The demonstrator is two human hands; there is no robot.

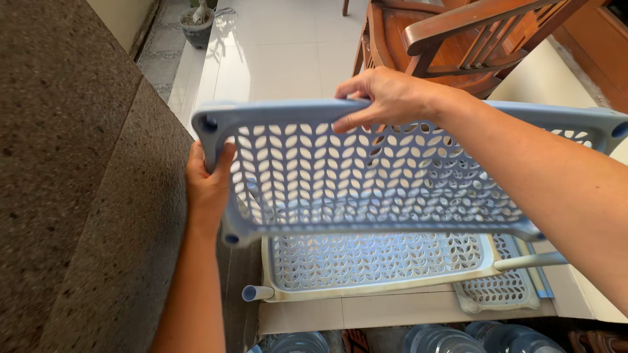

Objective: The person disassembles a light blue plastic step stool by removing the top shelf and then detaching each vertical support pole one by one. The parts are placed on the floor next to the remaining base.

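I hold a pale blue plastic rack shelf with a leaf-pattern lattice, tilted up in front of me. My left hand grips its left short edge, thumb over the rim. My right hand clasps the far long edge from above, my forearm crossing over the shelf's right part. Below it lies a cream-white shelf of the same lattice pattern, flat on the floor, with a blue tube leg at its near-left corner and a white tube at its right.
A rough dark stone wall fills the left side. A wooden chair stands at the back right on the pale tiled floor. A potted plant sits at the back left. Clear water jugs line the bottom edge.
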